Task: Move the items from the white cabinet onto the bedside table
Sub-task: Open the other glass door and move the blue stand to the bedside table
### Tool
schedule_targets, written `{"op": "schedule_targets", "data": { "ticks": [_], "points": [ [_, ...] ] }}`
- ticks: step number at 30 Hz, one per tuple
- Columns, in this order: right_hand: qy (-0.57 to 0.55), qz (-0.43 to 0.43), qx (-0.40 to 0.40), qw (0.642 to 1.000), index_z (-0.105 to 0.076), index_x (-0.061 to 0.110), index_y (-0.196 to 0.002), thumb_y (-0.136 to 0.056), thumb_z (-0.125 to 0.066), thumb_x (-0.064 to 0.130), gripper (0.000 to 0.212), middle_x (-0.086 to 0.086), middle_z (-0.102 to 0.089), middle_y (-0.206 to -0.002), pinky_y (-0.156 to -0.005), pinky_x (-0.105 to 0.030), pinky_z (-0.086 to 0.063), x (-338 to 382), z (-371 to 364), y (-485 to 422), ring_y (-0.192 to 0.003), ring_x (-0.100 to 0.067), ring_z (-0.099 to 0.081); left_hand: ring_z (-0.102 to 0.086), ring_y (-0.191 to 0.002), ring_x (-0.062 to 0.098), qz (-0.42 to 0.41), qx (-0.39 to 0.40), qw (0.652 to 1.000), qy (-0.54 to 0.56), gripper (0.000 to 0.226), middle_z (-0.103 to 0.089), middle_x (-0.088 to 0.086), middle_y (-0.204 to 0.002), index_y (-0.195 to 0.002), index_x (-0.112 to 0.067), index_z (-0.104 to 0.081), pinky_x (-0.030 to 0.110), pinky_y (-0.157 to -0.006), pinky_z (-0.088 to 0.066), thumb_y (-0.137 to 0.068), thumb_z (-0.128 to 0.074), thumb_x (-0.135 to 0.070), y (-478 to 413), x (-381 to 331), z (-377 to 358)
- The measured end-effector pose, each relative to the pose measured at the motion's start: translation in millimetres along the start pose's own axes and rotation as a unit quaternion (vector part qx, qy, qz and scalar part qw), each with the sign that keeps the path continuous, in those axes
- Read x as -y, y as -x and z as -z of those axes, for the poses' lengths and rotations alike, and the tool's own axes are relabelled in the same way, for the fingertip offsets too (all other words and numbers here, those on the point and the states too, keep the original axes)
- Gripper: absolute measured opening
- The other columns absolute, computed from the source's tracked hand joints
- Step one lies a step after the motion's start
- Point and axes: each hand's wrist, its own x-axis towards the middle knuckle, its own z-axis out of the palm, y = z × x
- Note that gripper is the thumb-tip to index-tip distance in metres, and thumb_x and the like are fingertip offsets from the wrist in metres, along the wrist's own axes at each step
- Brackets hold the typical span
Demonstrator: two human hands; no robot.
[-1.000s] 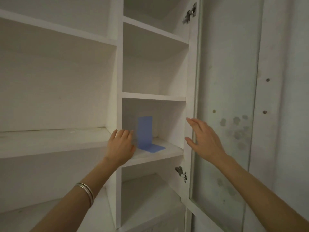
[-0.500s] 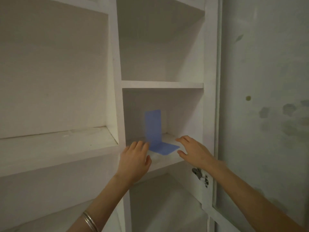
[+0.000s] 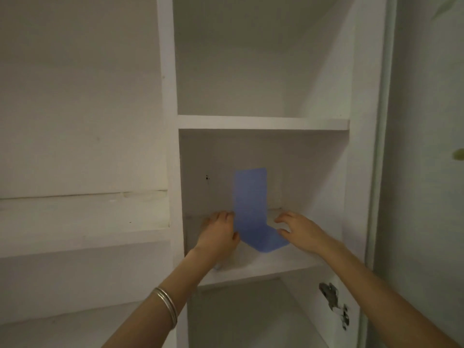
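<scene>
A blue L-shaped bookend (image 3: 251,207) stands on a shelf (image 3: 271,264) in the narrow right column of the white cabinet (image 3: 170,146). Its upright plate leans near the back wall and its foot points towards me. My left hand (image 3: 218,234) lies inside the shelf just left of the bookend, fingers straight, touching its left edge. My right hand (image 3: 298,229) hovers at the right of the foot, fingers loosely curled and spread, holding nothing.
The open cabinet door (image 3: 381,172) stands at the right, with a metal hinge (image 3: 334,305) below the shelf. A wide shelf (image 3: 82,222) runs to the left. Another shelf board (image 3: 263,123) sits above the bookend's compartment.
Both hands have reached further into the compartment and now flank the bookend. The view has moved closer to the cabinet.
</scene>
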Motion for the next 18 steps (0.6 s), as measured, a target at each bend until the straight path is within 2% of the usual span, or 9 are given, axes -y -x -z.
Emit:
{"op": "schedule_targets", "data": {
  "ticks": [5, 9, 13, 16, 18],
  "points": [
    [-0.062, 0.048, 0.088, 0.993, -0.061, 0.011, -0.121, -0.089, -0.059, 0.021, 0.033, -0.008, -0.055, -0.132, -0.098, -0.023, -0.036, -11.4, -19.0, -15.5, -0.120, -0.020, -0.052, -0.040, -0.123, 0.027, 0.056, 0.011, 0.997, -0.049, 0.056, -0.041, 0.011, -0.141, -0.143, -0.009, -0.024, 0.035, -0.097, -0.034, -0.092, -0.042, -0.026, -25.7, 6.5, -2.9],
    [-0.075, 0.055, 0.099, 0.991, -0.066, 0.015, -0.115, -0.088, -0.060, 0.027, 0.030, -0.005, -0.063, -0.123, -0.094, -0.027, -0.044, -12.6, -27.9, -13.2, -0.109, -0.017, -0.059, -0.040, -0.126, 0.027, 0.079, 0.008, 0.996, -0.030, 0.058, -0.039, 0.011, -0.143, -0.145, -0.009, -0.020, 0.033, -0.099, -0.033, -0.094, -0.041, -0.027, -28.2, 8.7, -6.8],
    [-0.081, 0.072, 0.112, 0.988, -0.068, 0.021, -0.112, -0.084, -0.065, 0.030, 0.029, 0.003, -0.066, -0.118, -0.096, -0.023, -0.044, -15.9, -18.7, -7.1, -0.108, -0.011, -0.059, -0.046, -0.121, 0.029, 0.088, -0.023, 0.995, 0.046, 0.054, -0.046, 0.013, -0.138, -0.142, -0.010, -0.028, 0.033, -0.096, -0.037, -0.094, -0.046, -0.027, -28.6, 3.3, -8.3],
    [-0.104, 0.086, 0.144, 0.980, -0.070, 0.023, -0.107, -0.082, -0.068, 0.027, 0.026, 0.008, -0.065, -0.109, -0.095, -0.022, -0.044, -18.2, -8.7, 0.2, -0.105, -0.008, -0.059, -0.053, -0.114, 0.030, 0.066, -0.044, 0.981, 0.175, 0.048, -0.055, 0.012, -0.131, -0.133, -0.009, -0.042, 0.038, -0.092, -0.045, -0.091, -0.054, -0.029, -29.9, -3.8, -3.0],
    [-0.108, 0.095, 0.161, 0.976, -0.071, 0.021, -0.105, -0.082, -0.068, 0.024, 0.024, 0.005, -0.065, -0.110, -0.093, -0.021, -0.044, -20.2, -2.9, 6.0, -0.104, -0.009, -0.059, -0.058, -0.107, 0.030, 0.068, -0.064, 0.966, 0.242, 0.042, -0.060, 0.011, -0.123, -0.127, -0.009, -0.048, 0.041, -0.086, -0.050, -0.091, -0.055, -0.030, -30.0, -10.9, 6.1]
  ]
}}
